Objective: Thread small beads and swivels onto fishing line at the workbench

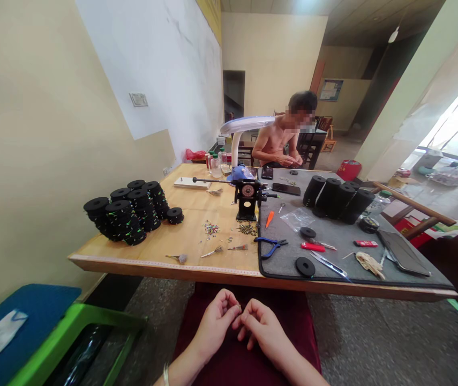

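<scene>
My left hand [219, 319] and my right hand [258, 325] are close together over the dark red cloth [248, 370] on the lap, in front of the table's edge. Each has thumb and fingers pinched together; something tiny shows at the left fingertips, too small to name. Whatever the right fingers pinch is hidden. Beyond them on the table lie bundles of thin pieces [178, 258], a pile of small coloured beads [211, 228], blue-handled pliers [271, 246] and a black foam spool [305, 266].
Stacked black spools [126, 217] stand on the left, more black rolls [335, 198] on the right. A black winding device [247, 198] and a lamp [234, 145] are mid-table. Tweezers [329, 264] lie on the grey mat [405, 276]. Another person [279, 142] sits behind the table.
</scene>
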### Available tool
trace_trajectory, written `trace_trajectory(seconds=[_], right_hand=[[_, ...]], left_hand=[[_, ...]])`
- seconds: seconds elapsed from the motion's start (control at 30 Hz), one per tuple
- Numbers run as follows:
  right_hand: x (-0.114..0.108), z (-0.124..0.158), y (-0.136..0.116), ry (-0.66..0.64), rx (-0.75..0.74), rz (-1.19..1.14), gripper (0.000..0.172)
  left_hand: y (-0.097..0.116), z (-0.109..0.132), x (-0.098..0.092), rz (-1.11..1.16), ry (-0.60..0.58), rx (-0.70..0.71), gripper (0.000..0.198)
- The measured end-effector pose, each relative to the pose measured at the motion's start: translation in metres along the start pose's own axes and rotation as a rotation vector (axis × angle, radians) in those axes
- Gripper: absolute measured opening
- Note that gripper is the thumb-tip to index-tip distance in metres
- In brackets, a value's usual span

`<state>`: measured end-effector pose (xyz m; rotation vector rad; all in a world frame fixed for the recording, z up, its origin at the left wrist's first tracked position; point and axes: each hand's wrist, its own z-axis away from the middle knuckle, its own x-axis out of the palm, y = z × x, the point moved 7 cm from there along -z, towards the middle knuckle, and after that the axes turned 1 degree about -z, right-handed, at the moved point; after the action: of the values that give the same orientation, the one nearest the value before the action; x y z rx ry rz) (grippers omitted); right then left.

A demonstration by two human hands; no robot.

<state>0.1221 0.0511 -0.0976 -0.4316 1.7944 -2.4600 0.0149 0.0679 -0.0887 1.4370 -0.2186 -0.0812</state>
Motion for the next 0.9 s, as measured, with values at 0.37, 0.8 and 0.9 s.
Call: trace_trajectory(seconds=[0.37,0.8,0.9], right_hand=[[0.001,0.001,-0.004,0.0,0.007,0.008,0.037],[0.0,0.0,-0.001,0.009,0.018,0.0,0.035],[-0.001,0.0,0.0,0.009,0.021,-0.012,0.035]], left_hand=[[0.0,0.001,0.002,0.013,-0.011,0.004,0.02],[0.007,0.002,0.0,-0.036,0.037,0.038,0.017],[0.012,0.004,-0.001,-0.076,0.057,0.062,0.014]])
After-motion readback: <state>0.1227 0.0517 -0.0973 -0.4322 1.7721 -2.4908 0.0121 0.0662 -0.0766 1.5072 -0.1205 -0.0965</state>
